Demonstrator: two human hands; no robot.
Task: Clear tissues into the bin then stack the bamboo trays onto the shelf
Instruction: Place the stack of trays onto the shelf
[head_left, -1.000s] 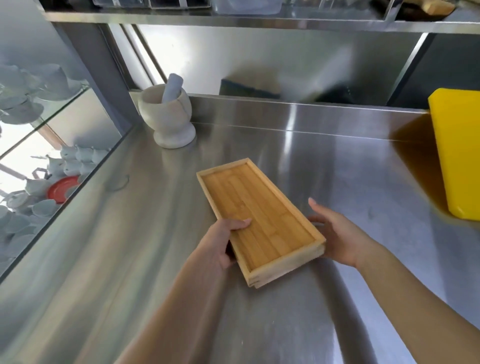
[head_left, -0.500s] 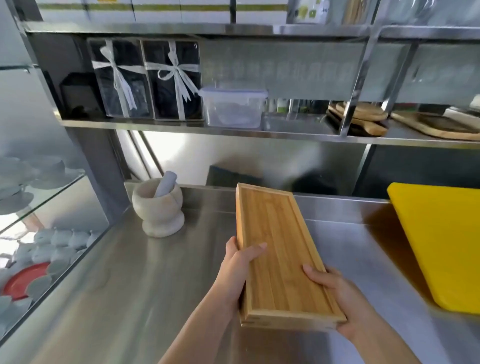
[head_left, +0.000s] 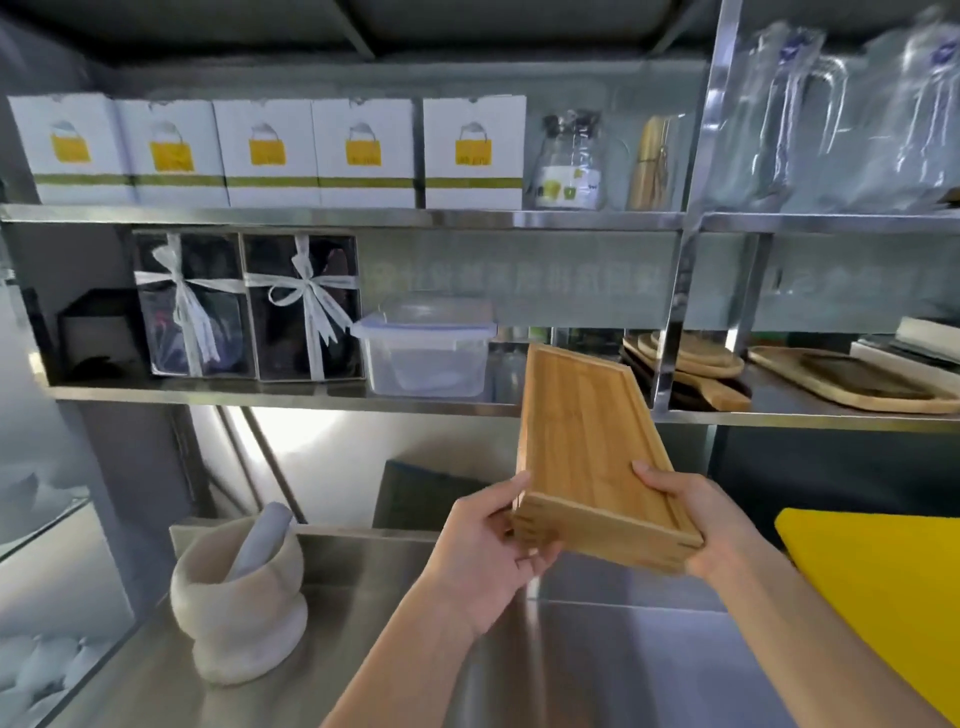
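We hold one bamboo tray (head_left: 587, 447) in the air with both hands, above the back of the steel worktop (head_left: 597, 670) and clear of it. Our left hand (head_left: 488, 551) has its grip closed on the tray's near left corner, thumb along the side wall and fingers curled under the base. Our right hand (head_left: 691, 519) has its grip closed on the near right corner, thumb lying on the rim. The tray is tilted, its near end low and its far end raised toward the lower shelf (head_left: 291, 397). The far end reaches the level of that shelf's front edge, just right of a clear lidded box (head_left: 426, 353); we cannot tell whether it touches the shelf.

Left of the box on the same shelf stand two dark gift boxes (head_left: 249, 306) tied with white ribbon. Right of the upright post (head_left: 670, 322) lie round wooden boards (head_left: 691, 358) and a long wooden platter (head_left: 852, 379). The upper shelf carries a row of white cartons (head_left: 270, 153).

On the worktop, a stone mortar (head_left: 241, 592) with its pestle sits near the back left corner, and a yellow board (head_left: 883, 597) lies at the right edge.
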